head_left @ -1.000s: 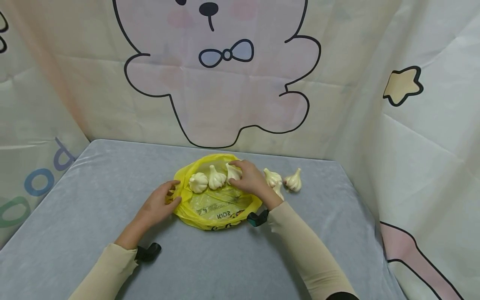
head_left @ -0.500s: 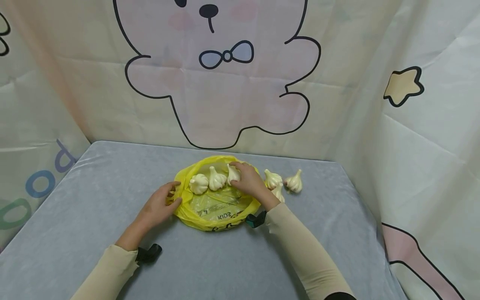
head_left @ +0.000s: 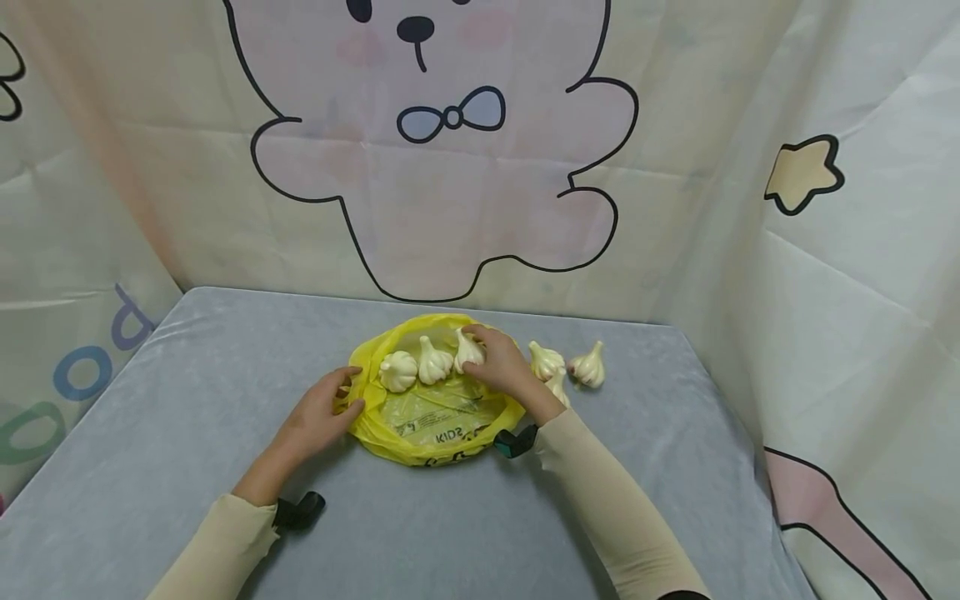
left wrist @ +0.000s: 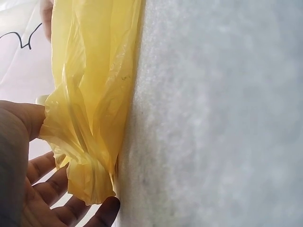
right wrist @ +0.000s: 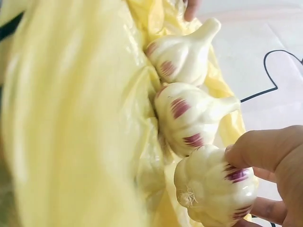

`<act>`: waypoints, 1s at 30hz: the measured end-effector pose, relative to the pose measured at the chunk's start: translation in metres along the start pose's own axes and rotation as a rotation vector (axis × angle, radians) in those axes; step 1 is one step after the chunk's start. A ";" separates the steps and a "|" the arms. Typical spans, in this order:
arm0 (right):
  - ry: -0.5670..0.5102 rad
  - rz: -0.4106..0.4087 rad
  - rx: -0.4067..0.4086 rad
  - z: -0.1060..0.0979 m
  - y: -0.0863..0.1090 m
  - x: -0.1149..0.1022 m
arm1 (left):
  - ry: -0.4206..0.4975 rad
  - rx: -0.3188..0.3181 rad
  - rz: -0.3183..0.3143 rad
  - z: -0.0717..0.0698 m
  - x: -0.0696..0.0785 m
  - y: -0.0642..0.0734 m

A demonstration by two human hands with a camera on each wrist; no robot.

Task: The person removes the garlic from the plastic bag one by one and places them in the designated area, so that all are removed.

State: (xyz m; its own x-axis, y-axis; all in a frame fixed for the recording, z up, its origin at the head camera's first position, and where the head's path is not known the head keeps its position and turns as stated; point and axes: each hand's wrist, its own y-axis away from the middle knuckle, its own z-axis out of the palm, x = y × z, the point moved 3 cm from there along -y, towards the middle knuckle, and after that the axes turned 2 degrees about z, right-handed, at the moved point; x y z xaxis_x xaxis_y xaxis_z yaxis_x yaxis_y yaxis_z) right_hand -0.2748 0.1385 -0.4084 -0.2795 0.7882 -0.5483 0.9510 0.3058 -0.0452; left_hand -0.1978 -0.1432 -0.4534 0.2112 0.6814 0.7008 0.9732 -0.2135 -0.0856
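Observation:
A yellow plastic bag lies with its mouth spread wide, showing printed letters inside. Along its back side sit a garlic bulb and another garlic bulb, both upright or nearly so. My right hand pinches a third garlic bulb between thumb and fingers, close beside the other two within the bag's mouth. At the left rim, my left hand holds the bag, with crumpled yellow plastic between thumb and curved fingers.
Right of the bag, several more garlic bulbs lie on the grey cloth-covered table, one bulb farthest right. My right wrist partly hides a bulb. A printed curtain hangs behind the table's back edge.
Both hands stay almost where they were, left at the bag's rim and right on the garlic bulb. The head view has tilted up slightly, and a little more of the held bulb shows.

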 end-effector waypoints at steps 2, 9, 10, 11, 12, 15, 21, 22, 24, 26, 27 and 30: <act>-0.028 0.003 0.003 -0.002 0.003 -0.001 | 0.004 0.000 -0.002 0.000 0.000 0.000; -0.095 0.001 0.031 -0.006 0.011 -0.003 | 0.007 -0.002 -0.004 0.000 -0.001 0.000; -0.103 -0.002 0.039 -0.007 0.013 -0.004 | 0.007 -0.002 -0.005 0.000 -0.001 0.000; -0.110 -0.005 0.045 -0.008 0.014 -0.005 | 0.007 -0.002 -0.005 0.000 -0.001 0.000; -0.116 -0.012 0.054 -0.009 0.016 -0.006 | 0.006 -0.002 -0.006 0.000 -0.001 0.000; -0.126 -0.021 0.073 -0.013 0.021 -0.009 | 0.005 -0.001 -0.008 0.000 -0.002 0.000; -0.132 -0.007 0.071 -0.020 0.029 -0.012 | 0.008 0.000 -0.005 -0.001 -0.002 -0.001; -0.135 -0.005 0.070 -0.021 0.030 -0.013 | 0.008 0.000 -0.005 -0.001 -0.002 -0.001; -0.140 -0.002 0.070 -0.023 0.033 -0.013 | 0.008 0.000 -0.004 0.000 -0.002 -0.001; -0.157 -0.003 0.074 -0.026 0.036 -0.013 | 0.007 0.000 -0.002 0.000 -0.001 0.000; -0.165 -0.004 0.075 -0.027 0.038 -0.013 | 0.007 0.000 0.000 0.000 -0.001 0.000; -0.179 -0.011 0.083 -0.031 0.042 -0.013 | 0.009 0.001 0.004 0.000 -0.001 0.000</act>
State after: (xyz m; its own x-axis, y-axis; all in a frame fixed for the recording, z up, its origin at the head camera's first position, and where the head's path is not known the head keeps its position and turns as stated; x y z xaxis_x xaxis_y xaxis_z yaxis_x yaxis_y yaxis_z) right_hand -0.2357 0.1575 -0.3777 -0.2690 0.6752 -0.6868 0.9578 0.2628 -0.1167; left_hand -0.1978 -0.1442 -0.4537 0.2146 0.6738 0.7070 0.9723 -0.2157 -0.0896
